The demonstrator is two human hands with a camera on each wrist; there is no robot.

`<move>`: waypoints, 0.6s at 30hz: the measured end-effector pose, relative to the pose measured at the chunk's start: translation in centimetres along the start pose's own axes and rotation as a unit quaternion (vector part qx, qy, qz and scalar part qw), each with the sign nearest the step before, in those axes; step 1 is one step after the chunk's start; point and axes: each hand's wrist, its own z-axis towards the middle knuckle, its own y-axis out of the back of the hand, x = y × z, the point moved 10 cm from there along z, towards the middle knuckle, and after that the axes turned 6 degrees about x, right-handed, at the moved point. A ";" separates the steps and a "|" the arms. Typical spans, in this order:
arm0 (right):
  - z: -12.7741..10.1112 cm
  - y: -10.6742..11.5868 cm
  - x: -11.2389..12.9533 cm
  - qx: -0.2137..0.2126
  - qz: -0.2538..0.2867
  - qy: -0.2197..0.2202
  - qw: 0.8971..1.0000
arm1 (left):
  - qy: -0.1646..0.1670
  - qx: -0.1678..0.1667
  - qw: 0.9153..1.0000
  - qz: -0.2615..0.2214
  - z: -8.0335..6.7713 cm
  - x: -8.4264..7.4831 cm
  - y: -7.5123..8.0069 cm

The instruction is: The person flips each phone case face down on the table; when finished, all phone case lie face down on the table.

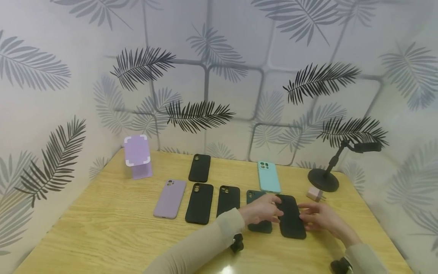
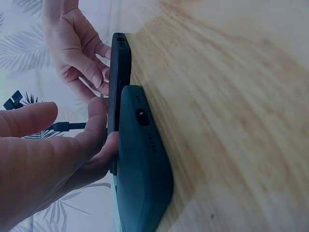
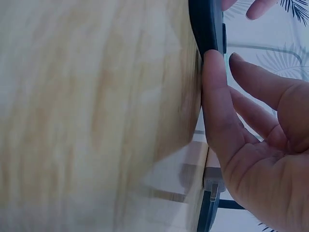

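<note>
A black phone case [image 1: 291,219] lies flat on the table between both hands. My left hand [image 1: 263,209] reaches over a dark green phone case [image 1: 261,227] and its fingertips touch the black case's left side near the top. My right hand [image 1: 318,219] has its fingertips at the right edge of the same case. In the left wrist view the left thumb stands apart from the black case [image 2: 119,72], and the green case [image 2: 145,159] lies closest to the camera. In the right wrist view a right finger touches the case [image 3: 205,24], with the thumb off it.
More black phone cases [image 1: 199,203] and a lilac one [image 1: 170,199] lie to the left. A turquoise case [image 1: 269,177] lies behind. A lilac stand [image 1: 137,152] is at back left; a black stand [image 1: 323,179] and a pink charger plug [image 1: 315,193] are at right.
</note>
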 end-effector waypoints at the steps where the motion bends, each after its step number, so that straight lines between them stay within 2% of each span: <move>1: 0.0 0.0 0.1 0.003 0.001 0.002 1.000 | 0.000 -0.001 1.000 -0.001 0.0 0.0 0.1; 7: 0.1 -0.2 0.6 0.017 -0.012 0.015 1.000 | -0.010 0.000 1.000 0.026 -0.5 -0.7 0.9; 14: 0.2 -0.5 2.9 0.019 -0.044 0.071 0.996 | -0.038 0.041 0.997 0.047 -1.2 -1.8 2.3; 18: 0.6 -1.8 4.3 0.040 -0.029 0.086 0.995 | -0.043 0.057 0.996 0.049 -1.9 -2.1 3.9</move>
